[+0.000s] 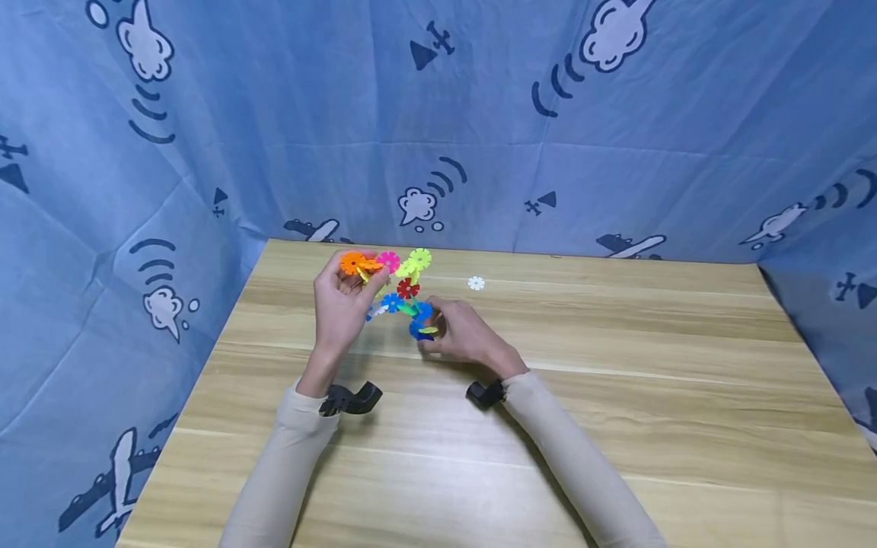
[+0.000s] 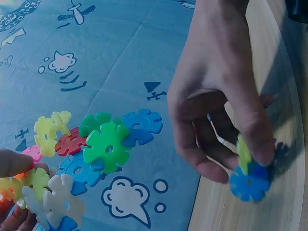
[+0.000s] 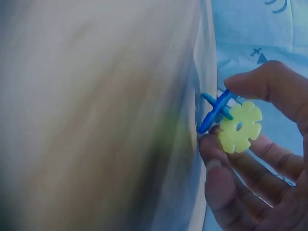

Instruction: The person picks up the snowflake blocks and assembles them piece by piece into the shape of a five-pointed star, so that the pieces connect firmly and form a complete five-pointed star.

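My left hand grips an assembly of interlocking notched plastic discs by its orange and pink end. Its yellow, red, green, blue and white discs branch out past my fingers, as the left wrist view also shows. In my right hand is a smaller piece of blue discs with a yellow-green disc slotted in. Thumb and fingertips pinch the blue disc by its edges. A gap separates this piece from the assembly in the left wrist view, while the two overlap in the head view.
A single white notched disc lies on the wooden table, to the right of the assembly near the back edge. Blue patterned cloth hangs behind the table and along both sides. Black camera mounts sit on both wrists.
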